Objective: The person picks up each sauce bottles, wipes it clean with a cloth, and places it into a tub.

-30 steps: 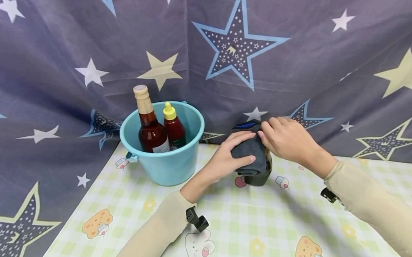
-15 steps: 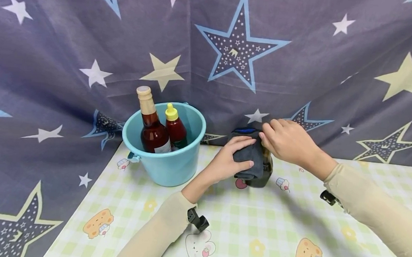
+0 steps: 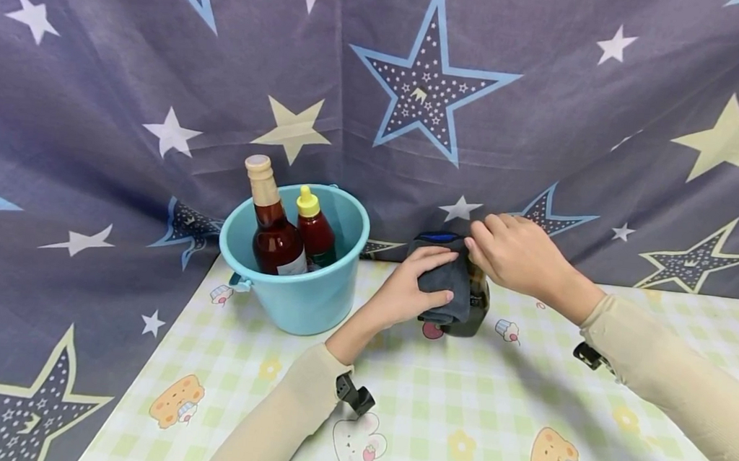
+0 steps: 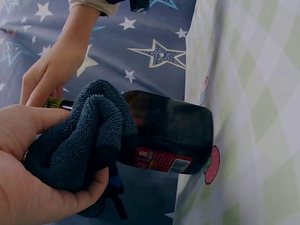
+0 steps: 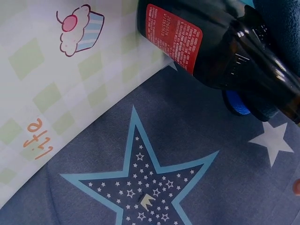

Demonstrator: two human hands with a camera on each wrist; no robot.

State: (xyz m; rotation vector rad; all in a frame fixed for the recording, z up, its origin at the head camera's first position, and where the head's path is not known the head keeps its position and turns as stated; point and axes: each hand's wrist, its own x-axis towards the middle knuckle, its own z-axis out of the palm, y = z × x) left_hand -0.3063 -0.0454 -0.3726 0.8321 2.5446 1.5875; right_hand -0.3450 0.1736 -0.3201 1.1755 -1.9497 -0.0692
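Almost nothing had shifted since half a second earlier: only the left hand (image 3: 409,291) had slid its cloth a touch lower on the bottle. That hand was clenched around a bunched dark grey towel (image 4: 77,140), thumb above and fingers below, and pressed it against the side of the dark glass bottle (image 4: 166,133), probably so the cloth could rub the glass. The right hand (image 3: 516,255) was curled over the bottle's upper part, gripping near the neck, which seemed meant to steady it against the wiping. The bottle stood on the checked tablecloth (image 3: 459,411), close to the table's far edge and the star-printed backdrop (image 3: 420,82); its red label (image 5: 171,36) showed in the right wrist view. To its left, apart from it, a light blue bucket (image 3: 302,299) held a tall brown sauce bottle (image 3: 272,230) and a smaller yellow-capped bottle (image 3: 313,232).
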